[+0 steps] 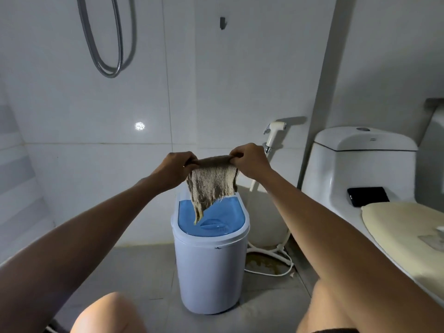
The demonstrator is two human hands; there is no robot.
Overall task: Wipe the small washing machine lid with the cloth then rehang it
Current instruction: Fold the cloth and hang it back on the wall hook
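A small white washing machine point(210, 267) stands on the floor in front of me, its blue lid point(218, 218) closed. Above the lid I hold a beige ribbed cloth point(211, 186) stretched by its top edge. My left hand point(175, 170) pinches the cloth's left corner and my right hand point(249, 161) pinches the right corner. The cloth hangs down, and its frayed lower tip reaches the lid's surface near the moulded handle. A dark wall hook point(222, 22) sits high on the tiled wall above the machine.
A white toilet point(355, 169) with a cream seat cover point(403, 227) is at the right, a black phone point(367, 196) on it. A bidet sprayer point(274, 133) and white hose point(276, 253) hang between toilet and machine. A shower hose point(108, 44) loops on the left wall. My knees are below.
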